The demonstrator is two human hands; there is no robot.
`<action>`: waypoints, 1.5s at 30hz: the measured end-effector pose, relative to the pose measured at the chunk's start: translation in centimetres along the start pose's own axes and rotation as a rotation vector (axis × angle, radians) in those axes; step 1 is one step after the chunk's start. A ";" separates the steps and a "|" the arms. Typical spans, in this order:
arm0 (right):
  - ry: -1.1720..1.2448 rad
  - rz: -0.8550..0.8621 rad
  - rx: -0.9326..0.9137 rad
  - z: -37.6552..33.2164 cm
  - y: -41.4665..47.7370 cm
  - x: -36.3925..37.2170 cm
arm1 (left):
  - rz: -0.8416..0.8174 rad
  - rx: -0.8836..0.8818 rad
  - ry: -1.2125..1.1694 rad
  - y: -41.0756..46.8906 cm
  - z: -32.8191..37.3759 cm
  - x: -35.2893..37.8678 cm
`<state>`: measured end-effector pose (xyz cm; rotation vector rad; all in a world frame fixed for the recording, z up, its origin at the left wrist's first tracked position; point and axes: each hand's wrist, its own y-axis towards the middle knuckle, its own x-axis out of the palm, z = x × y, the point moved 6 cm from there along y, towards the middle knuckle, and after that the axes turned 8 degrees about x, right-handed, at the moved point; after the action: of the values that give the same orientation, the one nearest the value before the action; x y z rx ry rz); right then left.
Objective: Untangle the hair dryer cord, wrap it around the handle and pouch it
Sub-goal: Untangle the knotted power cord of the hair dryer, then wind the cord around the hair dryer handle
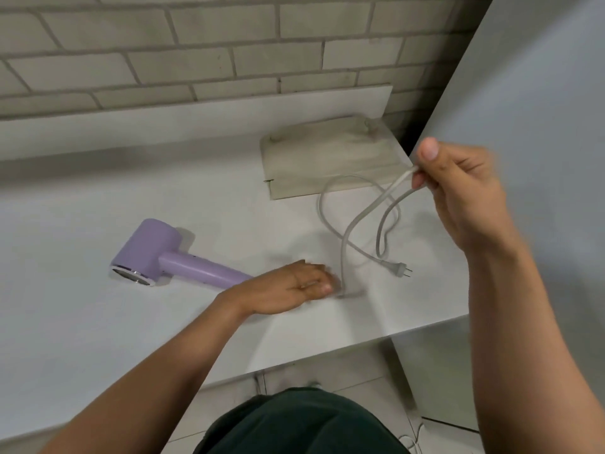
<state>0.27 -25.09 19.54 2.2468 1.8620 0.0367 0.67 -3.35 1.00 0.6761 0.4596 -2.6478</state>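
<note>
Pinching the white cord [342, 260] aloft at right with the right hand [465, 198], resting the blurred left hand [288, 286], grip unclear, by the handle [203, 268] of the lilac hair dryer [150, 247].

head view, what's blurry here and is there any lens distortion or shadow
In the head view motion blur smears the left hand at its fingers and the cord beside them; the head view also softens the right hand, while the hair dryer is sharp and casts a soft shadow; the head view's wide lens bows the brick wall courses.
</note>
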 end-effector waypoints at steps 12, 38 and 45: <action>-0.530 0.292 0.259 6.7 1.0 -6.7 | 0.358 -0.004 -0.238 -1.6 -0.3 0.4; -1.130 -0.773 -0.234 12.8 1.2 14.9 | 0.469 -0.290 0.339 -12.6 -8.4 -9.9; -1.138 -0.844 -0.284 12.9 3.2 16.1 | 0.040 -0.402 0.800 -12.6 -12.0 -11.7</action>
<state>8.58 -11.96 5.59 0.7710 1.7074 -0.8393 9.56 15.61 -0.28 1.5548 1.1268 -2.0435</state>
